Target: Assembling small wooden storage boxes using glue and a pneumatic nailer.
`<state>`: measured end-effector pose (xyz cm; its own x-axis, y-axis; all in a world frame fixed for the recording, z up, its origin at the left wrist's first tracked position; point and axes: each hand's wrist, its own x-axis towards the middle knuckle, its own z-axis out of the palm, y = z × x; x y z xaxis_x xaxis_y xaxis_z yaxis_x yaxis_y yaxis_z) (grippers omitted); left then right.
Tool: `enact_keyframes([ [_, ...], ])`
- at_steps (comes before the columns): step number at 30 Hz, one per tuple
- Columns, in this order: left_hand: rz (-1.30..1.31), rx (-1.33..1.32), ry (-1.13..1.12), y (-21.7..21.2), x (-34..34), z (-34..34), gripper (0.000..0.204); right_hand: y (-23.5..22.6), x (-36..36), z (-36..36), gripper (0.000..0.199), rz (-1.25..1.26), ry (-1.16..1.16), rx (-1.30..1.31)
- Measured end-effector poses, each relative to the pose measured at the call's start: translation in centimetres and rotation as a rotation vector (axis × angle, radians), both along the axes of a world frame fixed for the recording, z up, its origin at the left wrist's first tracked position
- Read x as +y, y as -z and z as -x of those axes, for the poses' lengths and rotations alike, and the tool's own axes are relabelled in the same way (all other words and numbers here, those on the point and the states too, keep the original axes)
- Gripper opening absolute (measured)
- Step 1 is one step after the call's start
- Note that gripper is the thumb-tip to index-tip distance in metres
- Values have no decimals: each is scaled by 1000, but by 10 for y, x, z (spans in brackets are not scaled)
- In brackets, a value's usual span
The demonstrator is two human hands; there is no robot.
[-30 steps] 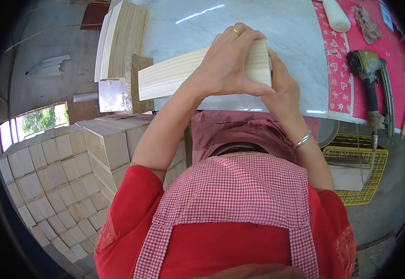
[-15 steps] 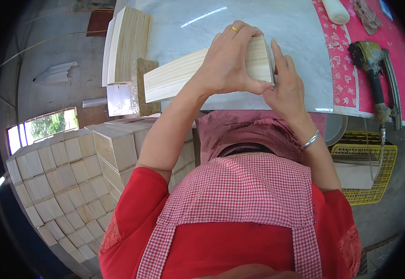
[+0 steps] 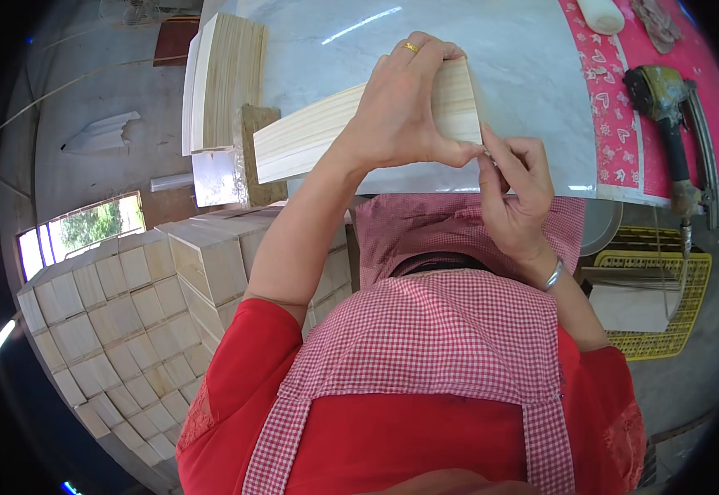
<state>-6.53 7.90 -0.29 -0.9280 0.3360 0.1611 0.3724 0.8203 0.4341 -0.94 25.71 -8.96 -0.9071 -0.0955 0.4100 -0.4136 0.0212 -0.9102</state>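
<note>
A long, pale wooden box [image 3: 310,132] lies across the worktable in front of me, its right end angled a little away. My left hand [image 3: 401,111] spans the box near that end, fingers over the far edge and thumb at the near right corner. Beside that corner, my right hand [image 3: 520,186] is closed, thumb and forefinger pinched together close to my left thumb tip. Whatever the pinch holds, if anything, is too small to make out. The box's inside and underside are hidden.
A stack of thin wooden boards [image 3: 231,82] stands at the table's left, beside a rough block [image 3: 259,157]. Many pale boxes [image 3: 128,305] are piled lower left. A nail gun [image 3: 669,124] with a hose lies on the pink cloth [image 3: 615,107]; a yellow crate [image 3: 690,305] sits below.
My right hand has come down from the box's right end to its near corner, its fingers going from stretched out to pinched. My left hand and the box stay almost in place.
</note>
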Motion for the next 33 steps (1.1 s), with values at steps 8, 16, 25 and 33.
enact_keyframes([
  [8, -19, 50, -18, 5, -2, 0, 86, -18, 46, 14, 36, -231, -16, 70],
  [16, -41, 99, -36, 8, 0, -3, 79, -22, 224, 102, 55, -1215, 454, -19],
  [25, -7, 146, -65, 16, 0, -4, 78, -4, 229, 124, 68, -1312, 216, -38],
  [33, 27, 42, -60, 13, 3, -2, 82, -91, 205, 152, 40, -1530, 90, -343],
])
